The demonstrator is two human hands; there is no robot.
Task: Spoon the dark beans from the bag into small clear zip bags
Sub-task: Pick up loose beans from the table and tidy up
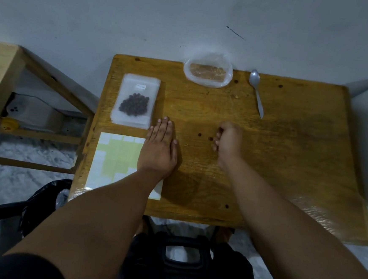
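Observation:
A small clear zip bag (135, 101) filled with dark beans lies on top of a stack of clear bags at the table's left. My left hand (159, 146) rests flat on the wooden table (288, 147), fingers together, just right of that stack and holding nothing. My right hand (228, 141) sits near the table's middle with its fingers curled in; nothing shows in it. A crumpled clear plastic bag (207, 69) lies at the far edge and looks empty of beans. A metal spoon (257, 92) lies to its right, untouched.
A sheet of white and pale green stickers (117, 160) lies under my left forearm at the near left. A wooden shelf frame (36, 127) stands left of the table. A wall closes the far side. A black chair (183, 253) is below.

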